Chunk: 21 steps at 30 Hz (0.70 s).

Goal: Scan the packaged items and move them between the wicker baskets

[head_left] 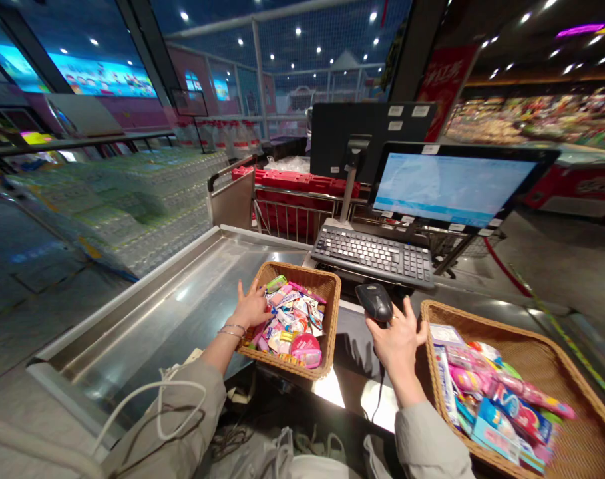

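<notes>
Head view: the right hand (397, 342) grips a rounded black scanner (375, 303), handle hidden behind fingers, between two baskets! Left hand (251, 307) open, fingers spread over the small wicker basket's (327, 283) left rim; bright little packets (295, 319) inside, overlapping, mostly unreadable. The bigger basket (556, 352) is cut off.

Kinda dim place, lit by small ceiling spots (297, 30). Metal counter (152, 326) throws glare. Edges look stretched and smeary.

Shop checkout, barcode scanner (375, 303), monitor (446, 186), steel counter (182, 286), stacked packs (137, 213)
</notes>
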Tool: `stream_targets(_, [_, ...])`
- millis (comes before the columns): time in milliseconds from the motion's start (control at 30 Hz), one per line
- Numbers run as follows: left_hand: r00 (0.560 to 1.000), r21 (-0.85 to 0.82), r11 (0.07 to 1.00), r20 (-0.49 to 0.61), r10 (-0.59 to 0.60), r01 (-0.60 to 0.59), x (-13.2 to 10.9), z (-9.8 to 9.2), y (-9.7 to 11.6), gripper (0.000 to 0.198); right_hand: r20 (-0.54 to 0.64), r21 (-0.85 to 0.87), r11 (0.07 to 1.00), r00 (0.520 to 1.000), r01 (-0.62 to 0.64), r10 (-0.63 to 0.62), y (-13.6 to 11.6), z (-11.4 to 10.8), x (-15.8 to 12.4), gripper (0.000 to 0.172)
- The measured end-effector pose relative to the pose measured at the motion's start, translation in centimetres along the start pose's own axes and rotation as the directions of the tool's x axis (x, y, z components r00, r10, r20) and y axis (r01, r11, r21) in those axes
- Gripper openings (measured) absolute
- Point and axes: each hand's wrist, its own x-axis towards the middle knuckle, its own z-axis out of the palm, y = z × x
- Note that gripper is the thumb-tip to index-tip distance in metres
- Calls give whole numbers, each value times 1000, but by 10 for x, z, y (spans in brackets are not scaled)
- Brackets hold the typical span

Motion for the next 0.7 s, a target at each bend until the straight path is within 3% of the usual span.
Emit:
stream_targets(167, [999, -98, 995, 31, 8, -5, 7, -17, 7, 26, -5, 2, 1000, 1000, 8, -8, 2, 1, 0, 38])
stream_targets(433, [993, -324, 944, -114, 27, -63, 22, -46, 26, 29, -2, -8, 1000, 1000, 4, -4, 6, 0, -1, 36])
stream_targets(567, [985, -431, 898, -169, 17, -89, 28, -42, 44, 25, -8, -11, 1000, 1000, -24, 24, 7, -2, -3, 36])
stream_targets(700, [987, -452, 888, -160, 16, -88, 34, -24, 54, 24, -1, -10, 999, 999, -45, 45, 7, -4, -4, 35])
